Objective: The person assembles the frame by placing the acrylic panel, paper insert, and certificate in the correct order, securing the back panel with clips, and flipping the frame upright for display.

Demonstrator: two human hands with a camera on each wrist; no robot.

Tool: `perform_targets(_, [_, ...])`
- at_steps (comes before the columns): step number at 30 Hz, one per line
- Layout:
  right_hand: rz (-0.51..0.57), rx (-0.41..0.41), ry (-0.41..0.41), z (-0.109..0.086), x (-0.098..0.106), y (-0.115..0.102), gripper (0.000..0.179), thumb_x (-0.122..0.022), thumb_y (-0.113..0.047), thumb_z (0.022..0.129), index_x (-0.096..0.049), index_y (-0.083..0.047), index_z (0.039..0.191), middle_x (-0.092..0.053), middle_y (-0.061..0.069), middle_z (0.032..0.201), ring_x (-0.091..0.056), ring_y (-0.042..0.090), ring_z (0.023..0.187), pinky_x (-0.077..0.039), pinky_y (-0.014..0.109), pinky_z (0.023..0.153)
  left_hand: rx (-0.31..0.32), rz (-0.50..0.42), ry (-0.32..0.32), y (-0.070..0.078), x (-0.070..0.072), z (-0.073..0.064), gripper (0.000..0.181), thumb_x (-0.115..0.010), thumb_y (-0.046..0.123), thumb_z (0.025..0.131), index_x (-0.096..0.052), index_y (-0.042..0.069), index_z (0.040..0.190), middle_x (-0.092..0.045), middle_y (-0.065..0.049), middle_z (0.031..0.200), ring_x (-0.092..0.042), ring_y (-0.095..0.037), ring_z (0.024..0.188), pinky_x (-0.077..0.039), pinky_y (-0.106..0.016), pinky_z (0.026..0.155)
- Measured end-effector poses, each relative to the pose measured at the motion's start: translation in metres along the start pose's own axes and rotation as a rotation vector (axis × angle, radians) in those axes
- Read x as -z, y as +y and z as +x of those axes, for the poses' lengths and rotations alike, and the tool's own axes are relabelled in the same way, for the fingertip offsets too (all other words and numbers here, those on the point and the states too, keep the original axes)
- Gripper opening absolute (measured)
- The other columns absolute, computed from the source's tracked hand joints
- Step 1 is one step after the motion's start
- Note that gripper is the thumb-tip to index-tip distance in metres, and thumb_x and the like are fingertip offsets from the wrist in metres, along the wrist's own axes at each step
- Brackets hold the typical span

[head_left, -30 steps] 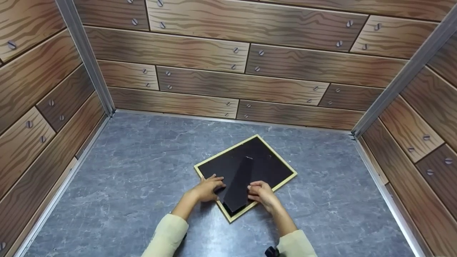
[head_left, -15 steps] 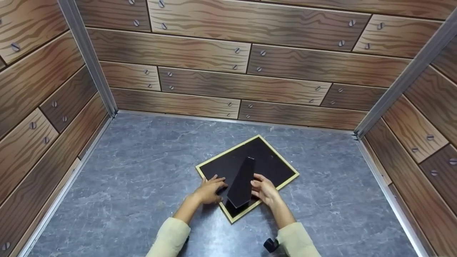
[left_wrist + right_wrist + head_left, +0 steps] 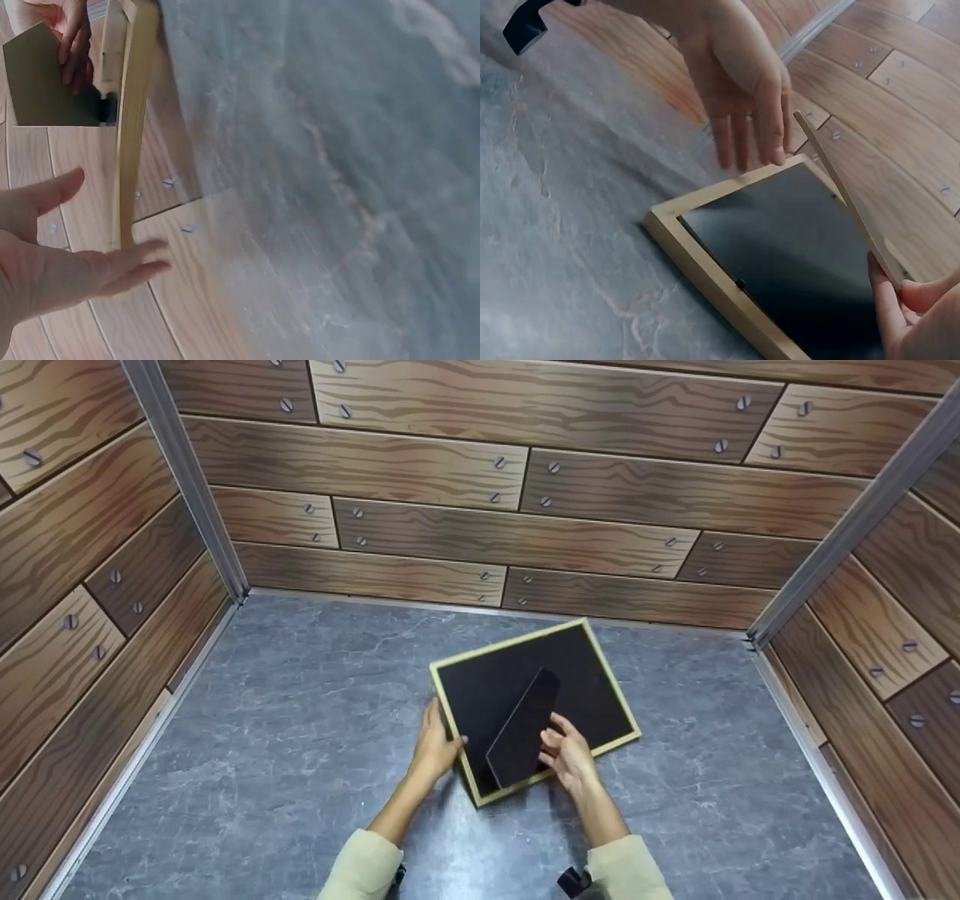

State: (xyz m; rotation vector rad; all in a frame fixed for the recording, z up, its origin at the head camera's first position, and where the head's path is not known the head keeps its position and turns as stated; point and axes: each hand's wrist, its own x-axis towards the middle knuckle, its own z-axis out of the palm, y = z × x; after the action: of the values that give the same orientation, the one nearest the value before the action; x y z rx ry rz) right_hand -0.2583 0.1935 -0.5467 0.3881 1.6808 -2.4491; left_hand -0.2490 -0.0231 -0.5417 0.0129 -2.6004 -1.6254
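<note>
A picture frame with a pale yellow rim lies with its black back facing up. Its black stand is swung up from the back, as the right wrist view shows from the side. My right hand pinches the stand's edge between thumb and fingers. At the frame's left edge is my left hand, its fingers extended along the rim and the thumb spread apart. In the left wrist view this left hand has straight fingers beside the rim. The frame's front is hidden.
A grey-blue marbled surface spreads under the frame. Wood-patterned panels wall it in at the back, left and right, with metal posts at the corners. Black devices sit at the sleeve cuffs.
The frame has turned counterclockwise and shifted away from me and slightly right. My left hand has moved from the back to the left rim. My right hand has raised the stand.
</note>
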Motion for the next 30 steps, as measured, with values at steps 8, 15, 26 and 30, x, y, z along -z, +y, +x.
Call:
perform_targets(8, [0.123,0.06,-0.032,-0.007,-0.008,-0.01,0.058,-0.038,0.011,0.091,-0.019,0.0,0.144,-0.051,0.013,0.105,-0.055,0.007,0.065,-0.048,0.025,0.058,-0.053,-0.023,0.115,0.005,0.003,0.011,0.041,-0.062,-0.004,0.083,-0.045,-0.006,0.121,-0.059,-0.016,0.1,-0.061,-0.031,0.087,-0.049,-0.04,0.073])
perform_targets(15, [0.249,0.085,-0.11,-0.008,-0.01,-0.008,0.064,-0.037,0.013,0.091,-0.011,-0.006,0.147,-0.052,-0.002,0.071,-0.056,0.007,0.059,-0.05,0.026,0.059,-0.232,0.049,0.276,0.01,0.006,0.024,0.034,-0.061,-0.011,0.079,-0.047,-0.002,0.108,-0.063,-0.015,0.092,-0.063,-0.029,0.08,-0.049,-0.041,0.069])
perform_targets(26, [0.345,0.129,-0.221,-0.004,-0.005,0.007,0.067,-0.034,0.014,0.091,-0.002,-0.006,0.147,-0.058,0.0,0.077,-0.061,0.01,0.064,-0.051,0.026,0.062,-0.403,0.046,0.378,0.006,0.012,0.05,0.031,-0.058,-0.016,0.078,-0.046,-0.003,0.104,-0.061,-0.019,0.089,-0.061,-0.033,0.083,-0.049,-0.042,0.071])
perform_targets(30, [0.331,0.104,-0.226,-0.002,-0.001,0.015,0.067,-0.033,0.014,0.091,-0.003,-0.006,0.147,-0.063,0.003,0.085,-0.063,0.012,0.07,-0.052,0.027,0.065,-0.408,0.07,0.397,0.002,0.014,0.056,0.03,-0.056,-0.015,0.08,-0.047,-0.001,0.105,-0.062,-0.019,0.091,-0.061,-0.033,0.084,-0.049,-0.043,0.072])
